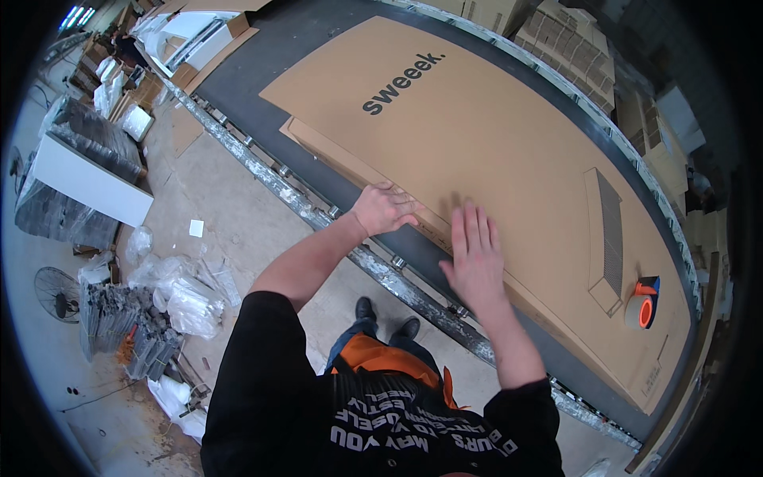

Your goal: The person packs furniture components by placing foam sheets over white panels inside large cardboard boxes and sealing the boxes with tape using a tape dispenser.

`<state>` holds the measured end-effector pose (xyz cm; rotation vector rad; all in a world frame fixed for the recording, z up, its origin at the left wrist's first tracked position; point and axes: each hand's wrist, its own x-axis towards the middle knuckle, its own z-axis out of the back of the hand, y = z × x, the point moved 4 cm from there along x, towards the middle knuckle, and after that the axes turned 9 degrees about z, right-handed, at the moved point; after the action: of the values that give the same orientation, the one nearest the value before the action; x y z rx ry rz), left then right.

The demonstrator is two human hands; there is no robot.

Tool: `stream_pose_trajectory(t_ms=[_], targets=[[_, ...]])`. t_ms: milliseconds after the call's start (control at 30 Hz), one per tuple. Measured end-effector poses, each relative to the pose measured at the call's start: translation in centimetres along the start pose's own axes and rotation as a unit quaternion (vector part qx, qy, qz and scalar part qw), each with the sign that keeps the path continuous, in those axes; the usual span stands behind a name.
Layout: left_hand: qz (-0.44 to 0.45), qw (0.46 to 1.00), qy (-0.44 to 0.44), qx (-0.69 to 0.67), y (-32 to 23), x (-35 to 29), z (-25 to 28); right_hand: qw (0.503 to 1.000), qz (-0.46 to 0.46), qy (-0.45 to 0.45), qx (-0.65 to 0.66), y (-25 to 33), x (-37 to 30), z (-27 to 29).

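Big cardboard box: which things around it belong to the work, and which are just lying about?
Seemingly in use:
- cardboard box
- left hand, at its edge
- right hand
- tape dispenser, on the box

Lying about:
- clear plastic wrap
- small white square

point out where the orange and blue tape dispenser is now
In the head view, the orange and blue tape dispenser sits at right, on the large flat brown cardboard box, near its right end, beside the grey patterned strip.
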<state>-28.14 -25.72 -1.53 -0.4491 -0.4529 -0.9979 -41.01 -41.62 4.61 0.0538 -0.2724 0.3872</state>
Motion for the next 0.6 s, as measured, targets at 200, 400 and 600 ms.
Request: stream_pose_trajectory(t_ms=[200, 400, 600], targets=[[-0.090, 0.995, -0.016, -0.038, 4.6, -0.1, 2.3, 0.992, -0.012, 0.120, -0.043, -2.9, 0.5, -4.3], [0.065, 0.992, -0.105, -0.005, 5.3, -7.0, 3.1, 0.980, -0.039, 0.190, -0.048, -2.1, 1.3, -4.0], [0.136, 0.984, -0.099, 0.054, 12.0, -1.4, 4.4, 0.985, -0.046, 0.152, -0.068, -2.3, 0.3, -3.7]])
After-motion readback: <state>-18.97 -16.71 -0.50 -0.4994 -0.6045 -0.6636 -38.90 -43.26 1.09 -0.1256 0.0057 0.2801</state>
